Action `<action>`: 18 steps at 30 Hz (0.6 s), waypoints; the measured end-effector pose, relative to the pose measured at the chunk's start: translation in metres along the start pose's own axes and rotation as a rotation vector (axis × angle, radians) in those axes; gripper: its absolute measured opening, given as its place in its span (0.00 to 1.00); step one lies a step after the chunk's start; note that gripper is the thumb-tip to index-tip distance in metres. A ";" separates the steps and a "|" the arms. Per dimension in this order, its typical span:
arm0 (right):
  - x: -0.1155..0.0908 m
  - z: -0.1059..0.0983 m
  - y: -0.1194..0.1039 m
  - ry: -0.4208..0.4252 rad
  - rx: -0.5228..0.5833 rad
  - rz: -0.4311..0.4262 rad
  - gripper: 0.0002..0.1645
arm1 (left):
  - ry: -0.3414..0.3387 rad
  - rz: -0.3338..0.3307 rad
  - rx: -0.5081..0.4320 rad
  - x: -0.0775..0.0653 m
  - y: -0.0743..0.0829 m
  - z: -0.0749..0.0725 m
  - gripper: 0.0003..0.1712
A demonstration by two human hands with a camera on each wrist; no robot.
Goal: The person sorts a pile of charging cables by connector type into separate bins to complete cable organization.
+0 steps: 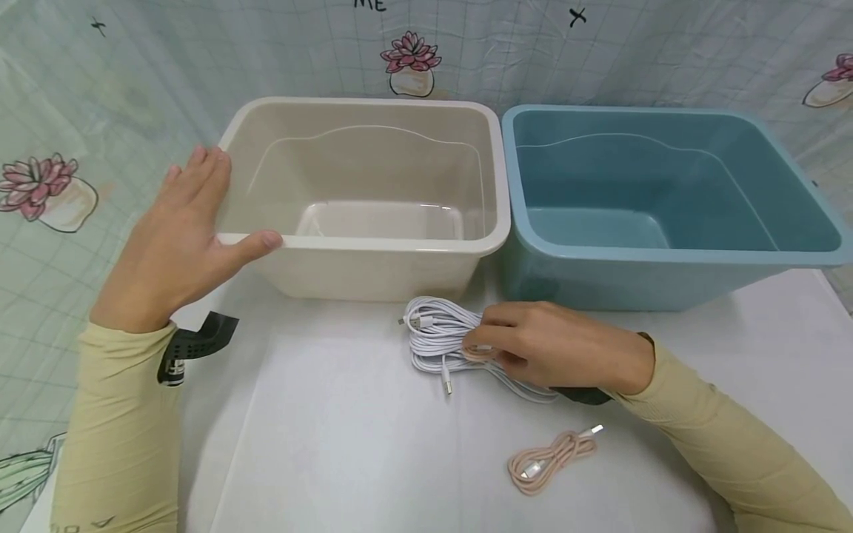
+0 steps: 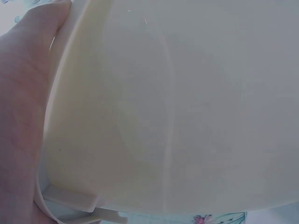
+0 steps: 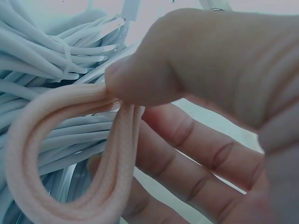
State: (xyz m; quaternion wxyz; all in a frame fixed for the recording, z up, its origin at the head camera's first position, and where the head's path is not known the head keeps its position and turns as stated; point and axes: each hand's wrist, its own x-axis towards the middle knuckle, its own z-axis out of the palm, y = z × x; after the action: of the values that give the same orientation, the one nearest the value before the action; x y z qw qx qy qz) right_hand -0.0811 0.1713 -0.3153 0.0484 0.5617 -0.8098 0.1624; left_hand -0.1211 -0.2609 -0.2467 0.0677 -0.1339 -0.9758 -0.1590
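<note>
right wrist: looped, woven peach cable

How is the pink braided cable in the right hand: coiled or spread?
Coiled: the pink braided cable shows parallel strands bent into one loop.

In the head view, the right grip partly hides a looped pink braided cable; the top edge cuts black lettering.
</note>
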 end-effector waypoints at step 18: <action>0.001 -0.001 0.003 0.078 0.022 -0.044 0.28 | 0.005 -0.004 -0.002 0.000 0.000 0.001 0.61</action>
State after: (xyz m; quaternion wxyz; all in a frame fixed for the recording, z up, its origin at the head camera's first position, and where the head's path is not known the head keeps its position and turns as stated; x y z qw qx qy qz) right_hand -0.0845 0.1720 -0.3149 0.0774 0.5731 -0.7929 0.1922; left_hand -0.1208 -0.2606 -0.2473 0.0695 -0.1315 -0.9758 -0.1603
